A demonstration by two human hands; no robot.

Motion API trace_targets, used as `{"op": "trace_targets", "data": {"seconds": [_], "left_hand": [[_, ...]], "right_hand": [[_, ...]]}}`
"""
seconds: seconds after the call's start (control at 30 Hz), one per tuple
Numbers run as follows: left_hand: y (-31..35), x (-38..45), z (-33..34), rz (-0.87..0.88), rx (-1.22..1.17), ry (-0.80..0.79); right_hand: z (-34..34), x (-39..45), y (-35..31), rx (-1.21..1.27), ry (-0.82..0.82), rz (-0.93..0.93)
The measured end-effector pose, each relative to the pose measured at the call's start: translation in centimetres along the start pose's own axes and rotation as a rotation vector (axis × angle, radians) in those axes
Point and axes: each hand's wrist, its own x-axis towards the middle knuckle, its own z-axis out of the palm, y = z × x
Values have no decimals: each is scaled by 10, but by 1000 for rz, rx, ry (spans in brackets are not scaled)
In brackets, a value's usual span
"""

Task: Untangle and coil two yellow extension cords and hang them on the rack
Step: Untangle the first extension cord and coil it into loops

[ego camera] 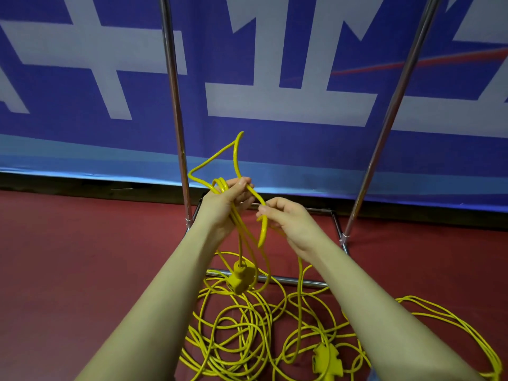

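Observation:
My left hand [225, 204] grips several loops of a yellow extension cord [235, 158], one loop sticking up above the fist. A yellow socket block [240, 276] hangs from those loops just above the floor. My right hand [288, 218] pinches the same cord where it bends down beside the left hand. A tangle of yellow cord [247, 331] lies on the red floor below my arms, with a second socket block [325, 358] at the lower right. The chrome rack [173, 92] stands straight ahead, its second upright [390, 111] to the right.
The rack's base bars [288, 281] lie on the red floor under the hanging cord. A blue and white banner [275, 105] covers the wall behind the rack. More cord loops [453, 331] spread to the lower right.

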Motion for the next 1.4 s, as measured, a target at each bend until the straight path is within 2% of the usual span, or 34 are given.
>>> {"op": "trace_targets", "data": {"seconds": [0.17, 0.23, 0.33, 0.4, 0.47, 0.63, 0.77, 0.87, 1.03, 1.1, 1.23, 1.3, 1.4], "left_hand": [[0, -4, 4, -4, 23, -5], [1, -3, 5, 22, 32, 35], [5, -3, 0, 46, -34, 116], [5, -3, -3, 47, -65, 160], [2, -3, -5, 48, -75, 206], [-4, 0, -7, 84, -32, 269], [-5, 1, -8, 96, 5, 262], [-2, 4, -19, 96, -37, 298], [0, 4, -29, 60, -41, 242], [0, 3, -26, 48, -29, 227], [2, -2, -19, 20, -39, 166], [0, -3, -16, 1, -38, 150], [-1, -4, -14, -11, -47, 145]], "right_hand": [[-15, -8, -9, 136, -136, -20], [-17, -10, -8, 283, -168, 33], [-22, -8, -10, 494, -74, 167], [-26, -7, -8, 567, 24, 164], [-28, -7, -2, 500, 114, 94], [-28, -9, 4, -74, 379, -168], [-31, -9, 3, -155, 494, -332], [-49, -7, -3, -101, 615, -358], [-66, -1, 11, -364, 616, -262], [-66, 2, 16, -356, 616, -208], [-66, 8, 23, -122, 657, -137], [-63, 9, 23, -23, 696, -165], [-59, 8, 12, 107, 735, -306]]}}
